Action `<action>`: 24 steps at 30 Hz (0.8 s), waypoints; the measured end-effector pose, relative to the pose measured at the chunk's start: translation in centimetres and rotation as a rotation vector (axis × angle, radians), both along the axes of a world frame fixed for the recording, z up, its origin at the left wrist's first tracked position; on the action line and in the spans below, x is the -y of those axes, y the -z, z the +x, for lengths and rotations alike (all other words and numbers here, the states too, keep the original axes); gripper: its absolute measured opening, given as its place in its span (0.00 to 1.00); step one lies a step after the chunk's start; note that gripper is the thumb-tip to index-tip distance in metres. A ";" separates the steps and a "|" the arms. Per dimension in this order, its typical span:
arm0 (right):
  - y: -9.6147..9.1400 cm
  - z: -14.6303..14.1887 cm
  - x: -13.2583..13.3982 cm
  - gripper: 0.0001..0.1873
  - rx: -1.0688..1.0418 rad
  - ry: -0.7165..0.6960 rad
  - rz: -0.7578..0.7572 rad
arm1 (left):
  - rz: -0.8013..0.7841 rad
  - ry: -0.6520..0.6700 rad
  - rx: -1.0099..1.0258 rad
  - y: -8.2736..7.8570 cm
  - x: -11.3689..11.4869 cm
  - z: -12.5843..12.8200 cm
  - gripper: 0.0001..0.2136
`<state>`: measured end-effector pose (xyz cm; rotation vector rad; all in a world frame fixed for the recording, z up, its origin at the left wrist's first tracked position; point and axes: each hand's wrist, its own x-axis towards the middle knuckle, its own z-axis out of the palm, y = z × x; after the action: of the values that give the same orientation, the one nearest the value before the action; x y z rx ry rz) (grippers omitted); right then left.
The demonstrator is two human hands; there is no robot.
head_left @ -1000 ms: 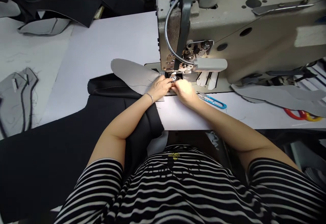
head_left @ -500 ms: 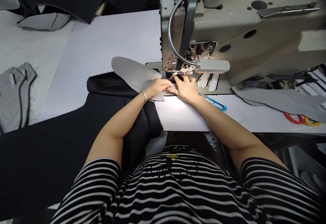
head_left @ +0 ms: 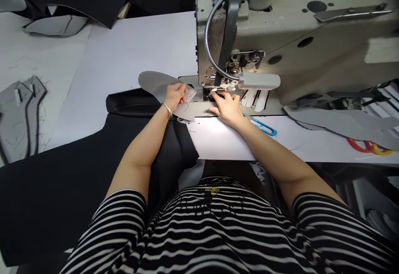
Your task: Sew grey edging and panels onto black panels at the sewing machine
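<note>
My left hand (head_left: 174, 96) pinches a flat grey foam-backed fabric piece (head_left: 152, 83), which has a curved outline and lies partly over the sewing machine bed (head_left: 199, 108). A black padded panel (head_left: 131, 108) with a stitched edge runs from under that piece toward my lap. My right hand (head_left: 227, 108) rests on the bed, its spread fingertips next to the presser foot (head_left: 213, 89). Nothing shows between its fingers. The needle area is partly hidden behind the fingers and the machine lamp (head_left: 258, 80).
The grey industrial sewing machine head (head_left: 289, 37) fills the upper right. Blue-handled thread snips (head_left: 262, 126) lie on the white table (head_left: 131, 50) by my right wrist. Further right are a grey fabric piece (head_left: 343, 121) and red-and-yellow scissor handles (head_left: 368, 146). More grey-and-black pieces (head_left: 18, 120) lie at left.
My left hand has moved back from the presser foot and now lifts and folds the grey piece's near end. My right hand stays by the foot, with little change.
</note>
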<state>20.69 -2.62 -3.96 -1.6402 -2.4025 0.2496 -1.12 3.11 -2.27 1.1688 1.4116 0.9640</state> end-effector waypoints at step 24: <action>-0.1 -0.2 0.7 0.25 0.145 -0.057 -0.010 | -0.081 -0.177 0.418 0.2 -0.2 0.6 0.14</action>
<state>20.52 -3.31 -3.88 -1.6487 -2.5612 0.1576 -0.57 3.27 -2.45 0.7360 1.2128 1.1847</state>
